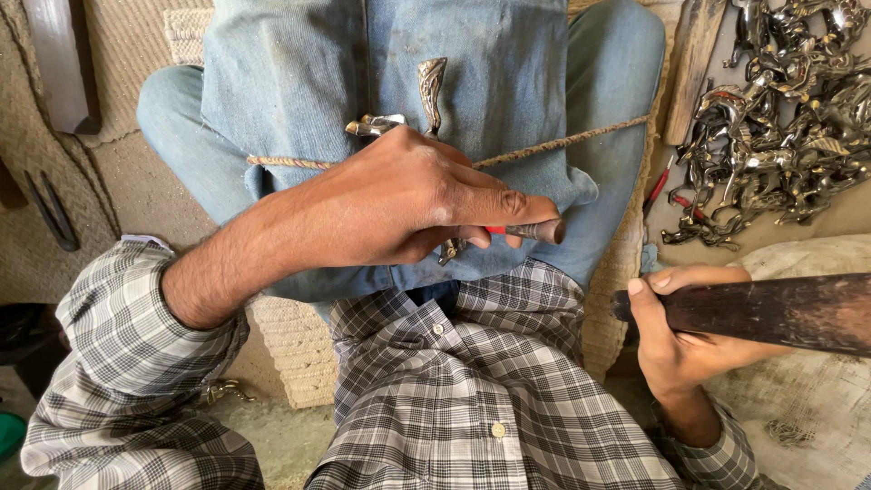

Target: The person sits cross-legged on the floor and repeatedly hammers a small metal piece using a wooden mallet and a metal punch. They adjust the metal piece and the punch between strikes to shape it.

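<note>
My left hand [413, 200] is closed around a thin tool with a red handle and a dark metal tip [535, 230], held over my lap. Under and behind that hand lies a small shiny metal figure [428, 91], partly hidden, resting on blue denim cloth [299, 73]. A twisted cord [562, 141] runs across the cloth and over the piece. My right hand [676, 336] grips a thick dark wooden handle [780, 310] that reaches out past the right edge of the view. Its head is out of sight.
A heap of several shiny metal figures [780, 100] lies at the upper right on a pale surface, beside a wooden block [694, 63]. A small red-handled tool [658, 186] lies near the heap. Woven matting [109, 172] and a dark bar [59, 63] sit at the left.
</note>
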The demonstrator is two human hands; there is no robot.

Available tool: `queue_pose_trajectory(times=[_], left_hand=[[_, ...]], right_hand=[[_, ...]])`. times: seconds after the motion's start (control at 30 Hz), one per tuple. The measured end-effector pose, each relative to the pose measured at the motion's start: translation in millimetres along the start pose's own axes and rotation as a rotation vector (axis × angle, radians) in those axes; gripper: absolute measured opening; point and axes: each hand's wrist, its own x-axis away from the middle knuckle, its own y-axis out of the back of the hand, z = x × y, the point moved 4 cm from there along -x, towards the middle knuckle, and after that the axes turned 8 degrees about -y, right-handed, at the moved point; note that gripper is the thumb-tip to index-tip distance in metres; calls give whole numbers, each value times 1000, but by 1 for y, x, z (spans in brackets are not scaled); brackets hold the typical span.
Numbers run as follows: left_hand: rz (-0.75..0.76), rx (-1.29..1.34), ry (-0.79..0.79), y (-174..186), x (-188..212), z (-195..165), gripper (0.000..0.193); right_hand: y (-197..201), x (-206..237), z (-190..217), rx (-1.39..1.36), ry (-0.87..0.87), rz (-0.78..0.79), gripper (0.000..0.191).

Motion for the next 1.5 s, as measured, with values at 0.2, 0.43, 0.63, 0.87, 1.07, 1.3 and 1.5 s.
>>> queue_pose_trajectory(times=[0.2, 0.43, 0.63, 0.87, 1.07, 1.3, 1.5], left_hand=[[9, 25, 17, 2, -2, -2, 84], [-16, -92, 81, -3, 2, -2, 84], [-215, -88, 53, -7, 9, -1, 48], [-339, -96, 143, -10, 23, -3, 35], [-370, -93, 131, -10, 27, -5, 31], [-315, -117, 66, -15, 28, -1, 29], [-254, -66, -4, -12, 27, -2, 39]], right_hand=[[-14, -21, 11, 413, 297, 124, 92], [-12, -23, 13, 151, 113, 195, 57], [-15, -29, 8, 434, 181, 237, 75], [-6, -36, 0, 476, 381, 190, 95], [10, -49, 6, 341, 370, 209, 97], [10, -56, 42, 309, 318, 247, 92], [5, -50, 48, 423, 245, 254, 54]])
